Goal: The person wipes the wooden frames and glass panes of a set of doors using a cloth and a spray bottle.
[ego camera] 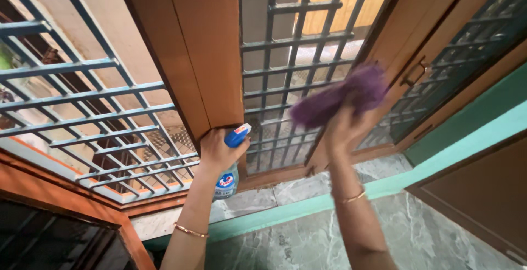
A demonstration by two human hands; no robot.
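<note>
Window grille wiping in progress; extent cleaned cannot be judged.

At 7 o'clock the left hand (217,152) is clamped on a spray bottle (229,166); at 1 o'clock the right hand (343,130) is closed on a purple cloth (340,97), pressed to the grille (285,72).

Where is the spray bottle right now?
In the head view, the spray bottle is just left of centre, gripped in the left hand against the bottom edge of the open wooden shutter, with the marble sill below it.
</note>
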